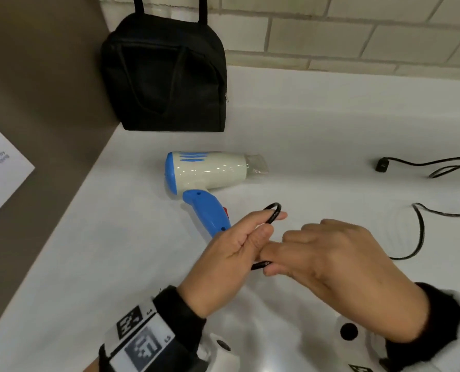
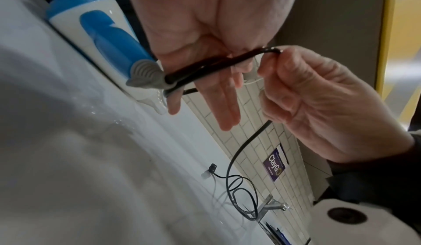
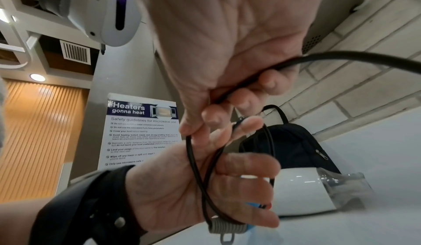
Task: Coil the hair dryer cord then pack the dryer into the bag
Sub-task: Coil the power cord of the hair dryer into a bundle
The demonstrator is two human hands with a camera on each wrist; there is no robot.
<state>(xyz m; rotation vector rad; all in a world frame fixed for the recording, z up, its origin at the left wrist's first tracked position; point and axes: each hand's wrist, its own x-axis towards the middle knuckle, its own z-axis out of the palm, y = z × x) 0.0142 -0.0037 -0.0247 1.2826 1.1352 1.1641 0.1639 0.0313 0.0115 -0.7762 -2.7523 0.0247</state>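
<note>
**First loop of cord in hand**

The coiling is just begun. The left hand [image 1: 231, 253] pinches a small loop of thin black rubber cord [image 1: 273, 212] just in front of the white-and-blue plastic hair dryer [image 1: 210, 170], which lies on its side on the white bench [image 1: 89, 251]. The right hand [image 1: 339, 253], fingers [image 3: 268, 81] curled round the cord, feeds it.

Most cord trails right of the dryer, so the next move likely calls for drawing in slack. The black fabric bag [image 1: 164, 73] stands behind the dryer, against a pale tiled wall [image 1: 331, 36].

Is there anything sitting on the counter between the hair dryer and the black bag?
Nothing visible: bare white counter separates the hair dryer from the black bag behind it. The bag looks zipped shut.
</note>
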